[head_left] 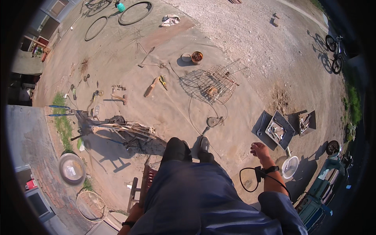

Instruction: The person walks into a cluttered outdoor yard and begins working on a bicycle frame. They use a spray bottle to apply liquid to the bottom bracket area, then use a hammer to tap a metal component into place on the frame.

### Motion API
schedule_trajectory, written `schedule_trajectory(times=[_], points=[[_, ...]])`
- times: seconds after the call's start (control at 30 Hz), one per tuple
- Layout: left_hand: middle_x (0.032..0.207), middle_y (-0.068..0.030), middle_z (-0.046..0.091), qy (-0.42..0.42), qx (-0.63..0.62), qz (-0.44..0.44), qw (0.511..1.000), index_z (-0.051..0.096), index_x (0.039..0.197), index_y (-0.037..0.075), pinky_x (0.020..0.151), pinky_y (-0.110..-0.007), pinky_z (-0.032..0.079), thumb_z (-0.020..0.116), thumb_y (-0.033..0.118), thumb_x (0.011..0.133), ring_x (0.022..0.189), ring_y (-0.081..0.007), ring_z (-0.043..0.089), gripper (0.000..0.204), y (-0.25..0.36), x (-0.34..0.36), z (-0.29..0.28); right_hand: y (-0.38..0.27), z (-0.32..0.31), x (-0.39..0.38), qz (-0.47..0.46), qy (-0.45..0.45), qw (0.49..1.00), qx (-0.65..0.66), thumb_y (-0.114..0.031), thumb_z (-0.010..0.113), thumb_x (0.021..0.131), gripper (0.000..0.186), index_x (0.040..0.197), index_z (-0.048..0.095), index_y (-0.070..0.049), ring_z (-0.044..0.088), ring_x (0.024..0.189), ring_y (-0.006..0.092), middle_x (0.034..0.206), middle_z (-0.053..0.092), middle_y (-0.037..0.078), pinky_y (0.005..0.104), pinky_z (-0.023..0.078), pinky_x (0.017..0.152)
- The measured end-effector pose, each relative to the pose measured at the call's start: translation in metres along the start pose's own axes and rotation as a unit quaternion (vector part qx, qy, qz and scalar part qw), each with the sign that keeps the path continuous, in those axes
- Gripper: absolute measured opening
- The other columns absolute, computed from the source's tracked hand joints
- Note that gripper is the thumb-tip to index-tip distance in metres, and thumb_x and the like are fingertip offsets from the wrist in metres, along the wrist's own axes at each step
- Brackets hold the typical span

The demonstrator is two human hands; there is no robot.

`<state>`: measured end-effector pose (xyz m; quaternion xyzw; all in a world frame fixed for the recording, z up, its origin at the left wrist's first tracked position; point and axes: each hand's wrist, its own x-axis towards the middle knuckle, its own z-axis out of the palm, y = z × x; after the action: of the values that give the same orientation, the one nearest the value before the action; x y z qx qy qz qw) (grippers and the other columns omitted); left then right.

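My left hand [136, 212] is low beside my left leg, gripping a small reddish-brown wooden stool [148, 177]; its fingers are partly hidden. My right hand [260, 150] hangs in the air to the right, its fingers loosely curled and apart, with nothing visible in it. A black cable loops from a strap on that wrist. Near my right hand on the ground are a grey tray of metal tools [282, 131] and a white bucket [290, 167]. A stripped bicycle frame [113, 129] lies to the left of my feet.
Ahead lie a wire basket [211, 84], yellow-handled pliers [162, 81], a hammer [119, 99] and a tin of rusty parts [197, 57]. Tyres [136, 13] lie at the far left. A metal basin [72, 169] is by the left wall; a green cart [325, 176] stands right.
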<state>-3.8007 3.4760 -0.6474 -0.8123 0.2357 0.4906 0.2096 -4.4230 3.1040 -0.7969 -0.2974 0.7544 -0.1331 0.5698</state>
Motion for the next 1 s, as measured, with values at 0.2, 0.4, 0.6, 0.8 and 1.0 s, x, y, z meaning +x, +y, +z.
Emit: schedule_trajectory(times=[0.2,0.4,0.6,0.8,1.0], points=[[0.109,-0.0291,0.070,-0.004,-0.089,0.059,0.994,0.071,0.107,0.002,0.089,-0.055,0.052,0.062,0.039,0.090,0.109,-0.0457,0.066,0.041,-0.024,0.076,0.069,-0.149,0.060,0.048,-0.058,-0.070,0.992,-0.082,-0.029,0.069,0.096,0.034,0.117,0.071,-0.003,0.071,0.083,0.0150,0.096,0.073,0.005,0.0300,0.056,0.072],[0.109,-0.0287,0.070,-0.051,-0.135,0.077,0.986,0.071,0.107,0.002,0.090,-0.055,0.052,0.062,0.038,0.090,0.109,-0.0458,0.066,0.041,0.046,0.104,0.027,-0.279,0.138,0.116,-0.061,-0.100,0.983,-0.144,-0.028,0.070,0.096,0.035,0.120,0.069,-0.002,0.072,0.084,0.0162,0.098,0.074,0.007,0.0307,0.056,0.071],[0.110,-0.0283,0.070,-0.067,-0.199,0.060,0.976,0.071,0.108,0.002,0.090,-0.055,0.052,0.063,0.038,0.090,0.109,-0.0459,0.066,0.041,0.103,0.105,-0.022,-0.415,0.241,0.167,-0.070,-0.164,0.958,-0.226,-0.026,0.068,0.098,0.035,0.124,0.067,-0.002,0.072,0.084,0.0167,0.101,0.073,0.007,0.0299,0.054,0.069],[0.110,-0.0279,0.070,-0.078,-0.269,0.037,0.959,0.071,0.108,0.003,0.090,-0.055,0.052,0.063,0.038,0.089,0.109,-0.0461,0.065,0.041,0.165,0.103,-0.064,-0.548,0.343,0.213,-0.109,-0.246,0.915,-0.299,-0.026,0.067,0.100,0.034,0.123,0.067,-0.001,0.071,0.082,0.0162,0.101,0.073,0.007,0.0291,0.054,0.066],[0.110,-0.0274,0.070,-0.067,-0.338,0.013,0.939,0.071,0.109,0.003,0.090,-0.055,0.052,0.063,0.038,0.089,0.109,-0.0462,0.065,0.041,0.244,0.117,-0.095,-0.670,0.445,0.297,-0.128,-0.283,0.875,-0.372,-0.030,0.070,0.095,0.033,0.116,0.072,-0.006,0.068,0.072,0.0115,0.089,0.073,0.003,0.0274,0.054,0.062]])
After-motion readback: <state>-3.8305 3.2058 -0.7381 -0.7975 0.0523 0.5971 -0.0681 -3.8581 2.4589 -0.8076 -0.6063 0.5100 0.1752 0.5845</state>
